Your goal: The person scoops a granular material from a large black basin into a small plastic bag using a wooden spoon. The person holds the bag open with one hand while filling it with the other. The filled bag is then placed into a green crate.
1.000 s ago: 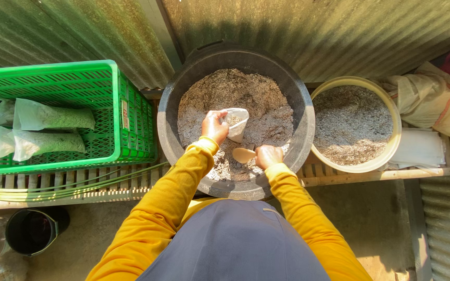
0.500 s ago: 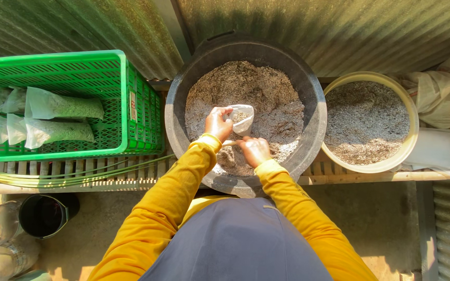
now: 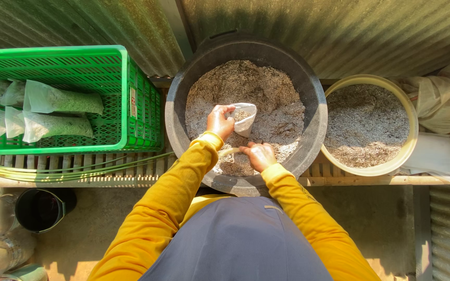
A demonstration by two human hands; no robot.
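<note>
1. Left hand [image 3: 220, 120] fingers closed on the rim of a small clear plastic bag [image 3: 245, 118], holding its mouth open; bag is partly filled with pale grainy mix.
2. Right hand [image 3: 259, 155] fingers curled shut around a pale scoop handle [image 3: 228, 152], low in the tub just below the bag.
3. Both hands are inside the black round tub [image 3: 308, 88], over the near half of the grainy mix [image 3: 246, 83]. The tub wall rings the hands closely at the near side, with more open room toward the far side.
4. Tub sits mid-bench, its near rim overhanging the front edge of the slatted bench [image 3: 79, 166].
5. Yellow basin [image 3: 410, 151] of the same mix touches the tub's right side, toward the bench's right end.
6. Green plastic crate [image 3: 131, 104] just left of the tub, narrow gap between; filled bags [image 3: 58, 125] lie inside.
7. Corrugated metal wall [image 3: 339, 31] right behind, hard against the bench's back edge.
8. Cloth sacks [image 3: 444, 104] at far right corner.
9. Dark bucket [image 3: 40, 208] on the floor below the bench's left front edge.
</note>
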